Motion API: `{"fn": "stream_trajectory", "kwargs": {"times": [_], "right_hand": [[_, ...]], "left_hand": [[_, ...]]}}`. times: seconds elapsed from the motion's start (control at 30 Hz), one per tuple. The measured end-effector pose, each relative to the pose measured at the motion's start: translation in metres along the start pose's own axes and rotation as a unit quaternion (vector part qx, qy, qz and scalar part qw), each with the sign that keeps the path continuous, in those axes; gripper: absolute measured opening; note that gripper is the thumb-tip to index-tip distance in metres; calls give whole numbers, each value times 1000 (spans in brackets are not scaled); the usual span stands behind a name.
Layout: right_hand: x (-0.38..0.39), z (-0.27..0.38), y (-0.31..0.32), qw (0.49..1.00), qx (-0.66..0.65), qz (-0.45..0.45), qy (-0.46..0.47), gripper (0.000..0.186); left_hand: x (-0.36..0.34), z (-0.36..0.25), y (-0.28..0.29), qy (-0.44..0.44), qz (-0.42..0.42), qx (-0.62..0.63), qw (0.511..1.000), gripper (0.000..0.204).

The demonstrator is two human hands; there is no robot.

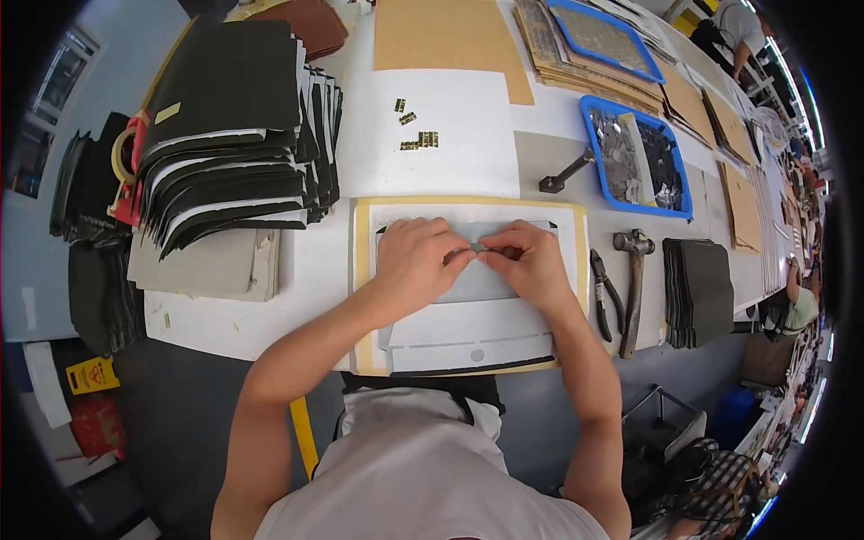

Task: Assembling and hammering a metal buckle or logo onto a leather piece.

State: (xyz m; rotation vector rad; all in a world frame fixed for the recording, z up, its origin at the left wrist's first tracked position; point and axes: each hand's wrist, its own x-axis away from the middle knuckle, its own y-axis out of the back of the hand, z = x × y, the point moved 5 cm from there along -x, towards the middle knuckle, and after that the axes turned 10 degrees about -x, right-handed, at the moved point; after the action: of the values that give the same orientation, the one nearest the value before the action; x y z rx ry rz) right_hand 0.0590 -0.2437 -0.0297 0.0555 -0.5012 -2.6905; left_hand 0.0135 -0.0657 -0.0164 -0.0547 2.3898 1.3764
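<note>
My left hand (pixel 418 261) and my right hand (pixel 526 261) meet over a pale grey panel (pixel 486 288), their fingertips pinched on a small grey piece (pixel 477 247) that they largely cover. The panel lies on a yellow-edged board (pixel 364 319); its lower part is white, with a round mark and a dark bottom edge. Pliers with dark handles (pixel 607 301) and a hammer (pixel 634 297) lie right of the board. Beyond it, a white sheet (pixel 468 171) bears several small brassy pieces (pixel 427 139).
Tall stacks of black sheets (pixel 220 90) stand left by a red tape dispenser (pixel 126 171). At right are a blue tray (pixel 589 135) of small metal parts, a metal tool (pixel 567 171), another black stack (pixel 697 292) and tan boards (pixel 738 207). Co-workers (pixel 796 306) work along the right side.
</note>
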Motion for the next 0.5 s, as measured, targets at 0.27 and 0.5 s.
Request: {"fn": "stream_trajectory", "kwargs": {"times": [0.27, 0.5], "right_hand": [[4, 6, 1, 999, 26, -14, 19, 18], [7, 13, 2, 983, 127, -6, 132, 10]], "left_hand": [[-4, -6, 2, 5, -24, 3, 1000, 10], [-7, -7, -1, -13, 11, -31, 999, 11]]}}
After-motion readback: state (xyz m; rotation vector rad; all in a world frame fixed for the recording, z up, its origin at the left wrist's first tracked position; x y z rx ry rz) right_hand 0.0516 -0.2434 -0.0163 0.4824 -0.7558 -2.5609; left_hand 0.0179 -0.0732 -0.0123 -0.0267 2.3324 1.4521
